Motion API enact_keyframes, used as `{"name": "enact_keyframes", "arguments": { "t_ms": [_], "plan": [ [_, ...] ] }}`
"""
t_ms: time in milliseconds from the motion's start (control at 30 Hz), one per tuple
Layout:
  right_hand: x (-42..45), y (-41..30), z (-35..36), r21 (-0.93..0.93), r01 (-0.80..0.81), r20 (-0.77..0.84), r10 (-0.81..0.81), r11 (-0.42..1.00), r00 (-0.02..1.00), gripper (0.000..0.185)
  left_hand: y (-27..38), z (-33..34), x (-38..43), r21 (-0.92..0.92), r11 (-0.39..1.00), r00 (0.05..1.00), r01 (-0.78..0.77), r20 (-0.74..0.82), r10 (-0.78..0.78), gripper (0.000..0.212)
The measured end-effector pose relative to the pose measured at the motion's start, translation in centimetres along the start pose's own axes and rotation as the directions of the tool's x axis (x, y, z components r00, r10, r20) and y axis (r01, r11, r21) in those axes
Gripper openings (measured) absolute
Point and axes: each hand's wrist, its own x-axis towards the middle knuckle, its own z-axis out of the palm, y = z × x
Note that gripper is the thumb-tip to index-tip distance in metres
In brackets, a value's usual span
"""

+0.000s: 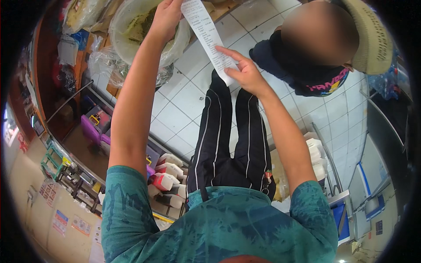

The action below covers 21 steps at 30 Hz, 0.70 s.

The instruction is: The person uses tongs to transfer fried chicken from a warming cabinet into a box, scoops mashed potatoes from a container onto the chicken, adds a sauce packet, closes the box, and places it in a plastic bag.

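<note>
A long printed paper receipt point(205, 33) hangs in front of me, above my legs and the tiled floor. Its top end is gripped by my left hand point(167, 19), which is partly cut off by the upper picture edge. My right hand point(248, 72) holds the lower end, with the thumb pressed on the paper. The index finger of that hand is stretched out and lies over the printed lines. The receipt slants down to the right between both hands.
Beyond my left hand stands a large plastic-lined tub point(120, 29) holding greenish matter. A person in a cap point(371, 39) and dark shirt is close on the right. White-and-red cartons point(167, 174) line a rack at my left hip. A purple box point(90, 130) sits further left.
</note>
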Motion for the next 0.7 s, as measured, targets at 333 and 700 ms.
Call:
{"name": "enact_keyframes", "arguments": {
  "t_ms": [333, 700],
  "plan": [
    [2.1, 1.6, -1.2, 0.139, -0.078, 0.034, 0.074, 0.987, 0.997, 0.067, -0.7, -1.1, 2.2, 0.085, 0.993, 0.996, 0.086, -0.006, -0.086, 0.055],
    [2.2, 0.9, -1.2, 0.151, -0.142, 0.066, 0.133, 0.978, 0.989, 0.068, -0.5, -1.2, 1.1, 0.362, 0.929, 0.993, -0.072, 0.114, 0.032, 0.052]
  ]
}}
